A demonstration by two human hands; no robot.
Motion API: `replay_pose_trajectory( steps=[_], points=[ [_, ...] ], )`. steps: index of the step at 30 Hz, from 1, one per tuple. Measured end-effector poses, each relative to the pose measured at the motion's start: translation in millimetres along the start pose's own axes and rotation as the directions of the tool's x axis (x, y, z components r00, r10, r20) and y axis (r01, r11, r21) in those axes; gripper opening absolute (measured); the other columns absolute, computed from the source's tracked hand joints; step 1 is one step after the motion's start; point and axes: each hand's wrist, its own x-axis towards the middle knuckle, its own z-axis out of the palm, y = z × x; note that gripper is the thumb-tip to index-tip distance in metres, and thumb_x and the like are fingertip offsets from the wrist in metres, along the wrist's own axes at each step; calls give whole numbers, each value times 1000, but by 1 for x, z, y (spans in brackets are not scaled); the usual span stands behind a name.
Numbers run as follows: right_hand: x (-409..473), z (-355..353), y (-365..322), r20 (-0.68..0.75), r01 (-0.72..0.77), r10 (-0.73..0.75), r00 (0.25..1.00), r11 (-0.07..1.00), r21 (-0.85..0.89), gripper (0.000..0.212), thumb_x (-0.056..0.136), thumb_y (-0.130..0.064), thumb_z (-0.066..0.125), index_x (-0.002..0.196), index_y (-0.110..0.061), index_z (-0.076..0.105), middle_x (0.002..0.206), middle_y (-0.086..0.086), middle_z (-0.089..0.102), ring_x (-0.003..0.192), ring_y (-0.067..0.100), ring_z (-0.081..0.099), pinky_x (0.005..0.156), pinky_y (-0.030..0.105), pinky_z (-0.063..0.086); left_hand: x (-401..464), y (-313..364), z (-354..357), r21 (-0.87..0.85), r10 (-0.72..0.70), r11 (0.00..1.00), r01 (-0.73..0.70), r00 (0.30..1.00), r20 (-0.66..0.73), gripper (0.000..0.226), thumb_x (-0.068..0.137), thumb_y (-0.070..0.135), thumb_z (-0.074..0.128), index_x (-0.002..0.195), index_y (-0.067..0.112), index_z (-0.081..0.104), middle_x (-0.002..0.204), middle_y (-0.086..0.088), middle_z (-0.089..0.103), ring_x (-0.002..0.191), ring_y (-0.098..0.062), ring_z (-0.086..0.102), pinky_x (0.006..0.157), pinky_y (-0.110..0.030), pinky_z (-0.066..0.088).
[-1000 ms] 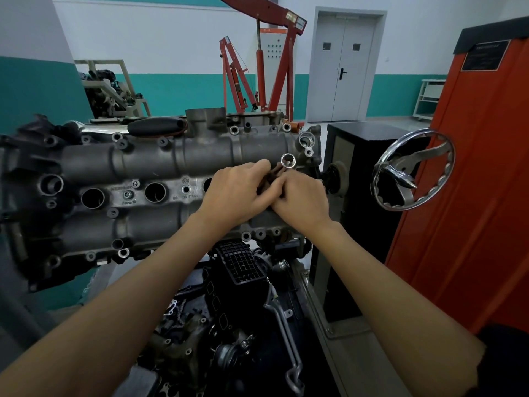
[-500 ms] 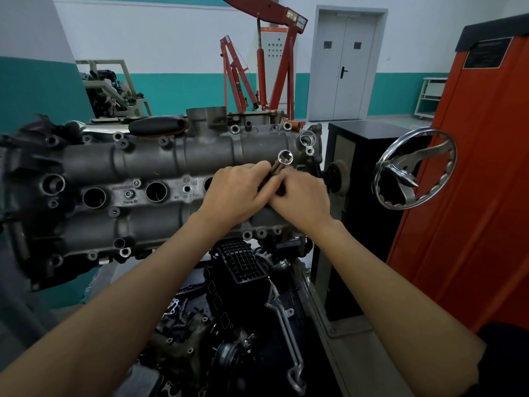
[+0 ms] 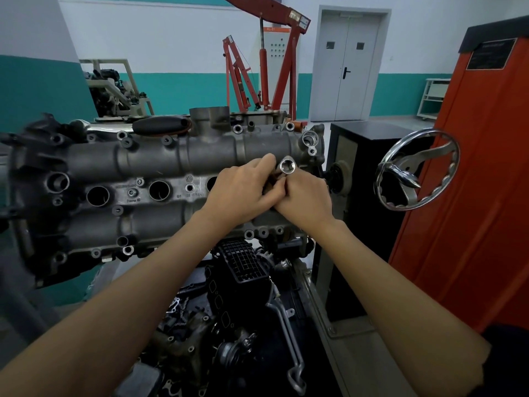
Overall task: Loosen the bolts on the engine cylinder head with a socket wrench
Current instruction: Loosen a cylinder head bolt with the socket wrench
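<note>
A grey engine cylinder head [image 3: 148,164] lies tilted on its stand, with round plug holes and several small bolts along its face. Both hands meet at its right end. My left hand [image 3: 240,190] and my right hand [image 3: 303,199] both grip the socket wrench [image 3: 286,166]. Only the wrench's shiny socket opening shows, above the fingers and facing the camera. The rest of the tool and the bolt under the hands are hidden.
A chrome handwheel [image 3: 418,173] sticks out to the right beside an orange cabinet [image 3: 469,181] and a black box [image 3: 357,156]. Black engine parts [image 3: 243,267] lie below the head. A red engine hoist [image 3: 263,67] and a grey door [image 3: 347,64] stand behind.
The shiny socket end has shifted a little between the frames, up and then back. Both hands keep their grip at the same spot on the head's right end.
</note>
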Motion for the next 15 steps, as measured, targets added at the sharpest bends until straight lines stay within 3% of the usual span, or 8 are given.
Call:
replay_pose_trajectory(
  steps=[7, 12, 15],
  points=[
    [-3, -7, -7, -53, 20, -13, 999, 991, 134, 23, 76, -37, 47, 58, -36, 33, 50, -17, 34, 53, 7, 39, 46, 19, 22, -1, -6, 2, 50, -2, 999, 3, 1000, -17, 42, 93, 40, 49, 74, 4, 57, 59, -8, 59, 53, -27, 56, 49, -32, 37],
    [-4, -5, -5, -106, 49, -35, 994, 990, 132, 17, 79, -26, 51, 62, -24, 50, 52, -11, 48, 49, 10, 39, 45, 18, 25, -1, -4, 1, 50, 15, 999, -14, 1000, -20, 59, 89, 55, 27, 77, 5, 57, 61, -5, 58, 53, -24, 54, 48, -30, 35],
    [-4, -4, -5, -79, 47, -38, 996, 993, 111, 20, 80, -25, 55, 66, -27, 41, 52, -15, 40, 48, 8, 38, 45, 19, 22, -2, -4, 1, 38, 13, 999, -12, 1000, -25, 57, 88, 54, 23, 82, 6, 52, 67, -4, 57, 55, -23, 53, 48, -33, 40]
  ],
)
